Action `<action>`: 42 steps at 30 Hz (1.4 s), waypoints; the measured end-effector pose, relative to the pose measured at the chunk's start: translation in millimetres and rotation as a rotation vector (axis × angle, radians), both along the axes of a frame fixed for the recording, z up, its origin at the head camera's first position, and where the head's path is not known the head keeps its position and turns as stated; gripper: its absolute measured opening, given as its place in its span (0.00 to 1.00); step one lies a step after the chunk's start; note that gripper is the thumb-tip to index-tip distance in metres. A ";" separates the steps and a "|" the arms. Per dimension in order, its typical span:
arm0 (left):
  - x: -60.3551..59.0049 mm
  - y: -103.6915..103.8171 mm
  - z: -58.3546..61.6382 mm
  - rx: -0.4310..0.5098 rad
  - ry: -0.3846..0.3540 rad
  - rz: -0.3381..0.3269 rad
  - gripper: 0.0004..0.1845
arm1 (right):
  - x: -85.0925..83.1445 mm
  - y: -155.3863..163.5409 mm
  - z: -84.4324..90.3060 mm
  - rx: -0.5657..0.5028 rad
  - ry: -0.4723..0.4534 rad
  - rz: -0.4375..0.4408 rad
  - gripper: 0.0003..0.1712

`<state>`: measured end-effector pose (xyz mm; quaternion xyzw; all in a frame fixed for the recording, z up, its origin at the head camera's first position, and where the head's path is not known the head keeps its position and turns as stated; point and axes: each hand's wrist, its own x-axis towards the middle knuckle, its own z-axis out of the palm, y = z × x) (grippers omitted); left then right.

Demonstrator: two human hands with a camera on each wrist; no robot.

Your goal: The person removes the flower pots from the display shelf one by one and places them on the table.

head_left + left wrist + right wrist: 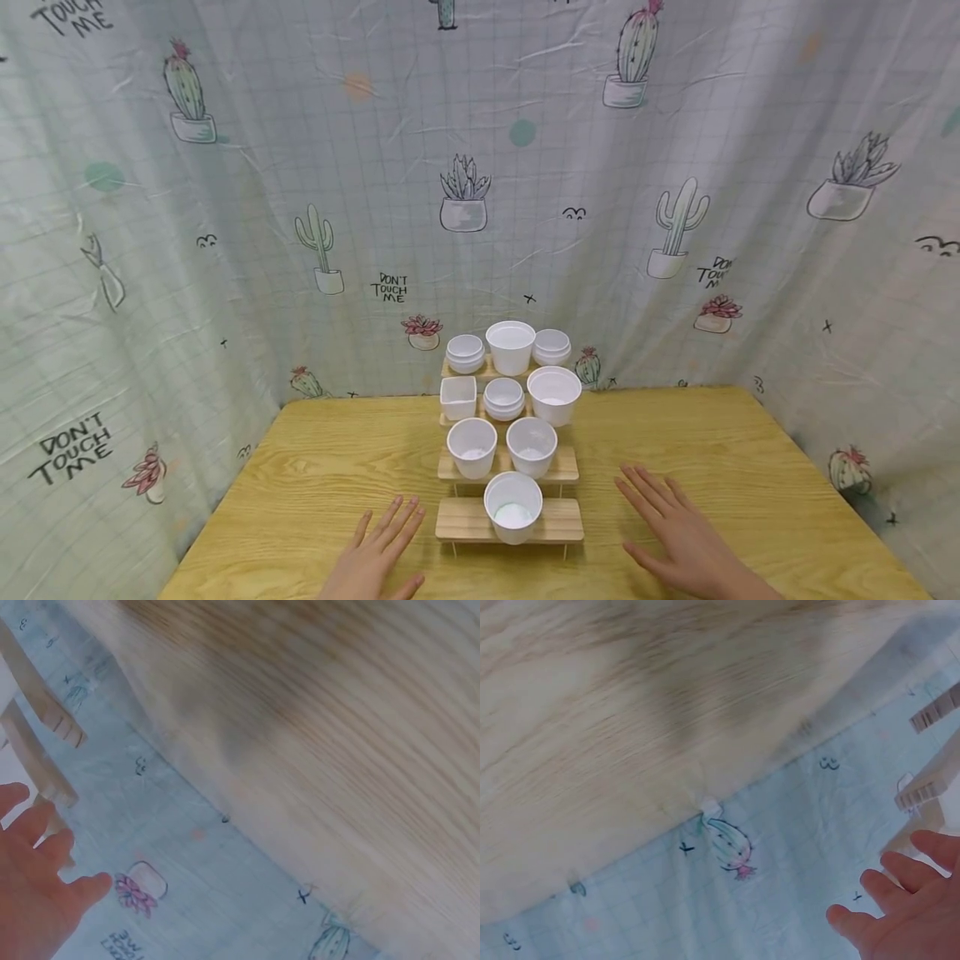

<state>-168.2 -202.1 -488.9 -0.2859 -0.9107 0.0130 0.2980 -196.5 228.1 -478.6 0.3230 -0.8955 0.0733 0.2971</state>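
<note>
The left hand [375, 557] and the right hand [686, 533] lie flat on the wooden table [750, 467], fingers straight and spread, holding nothing. Between them stands a stepped wooden rack [465, 521] of four tiers. Its lowest step carries one round white cup [513, 505], the nearest thing to both hands and touched by neither. The second step holds two white cups [472, 447]; the third a square tub [458, 397], a stack of shallow bowls [503, 398] and a wide cup [554, 395]; the top a tall cup [511, 346] flanked by bowl stacks. All visible interiors appear empty. The wrist views, blurred, show only fingertips [90, 889], rack edges [930, 712], wood grain, and the cactus-printed cloth [225, 250] that the head view shows hung as backdrop.
</note>
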 end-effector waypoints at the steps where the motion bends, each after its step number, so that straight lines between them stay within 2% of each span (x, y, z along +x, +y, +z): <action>1: -0.9 1.0 -0.6 -0.004 0.007 -0.012 0.44 | -0.4 -1.0 0.2 0.000 0.002 0.002 0.48; 12: -14.3 12.5 -4.4 -0.062 0.032 -0.132 0.41 | -0.5 -14.0 7.4 -0.032 -0.015 0.033 0.45; 19: -19.4 16.0 -1.6 -0.065 0.028 -0.215 0.39 | 1.7 -25.6 12.2 -0.040 -0.011 0.067 0.45; 24: -22.8 19.3 0.2 -0.080 0.041 -0.244 0.38 | 1.5 -35.0 17.8 -0.030 0.002 0.115 0.39; 30: -24.4 22.7 -1.3 -0.110 0.043 -0.232 0.36 | -1.9 -45.0 23.3 -0.054 0.048 0.221 0.36; 34: -25.4 23.0 -4.4 -0.129 0.034 -0.210 0.35 | -1.3 -50.1 25.3 -0.048 0.065 0.238 0.39; 42: -25.7 23.4 -6.4 -0.146 -0.001 -0.210 0.33 | -0.8 -60.3 25.3 -0.029 0.084 0.273 0.40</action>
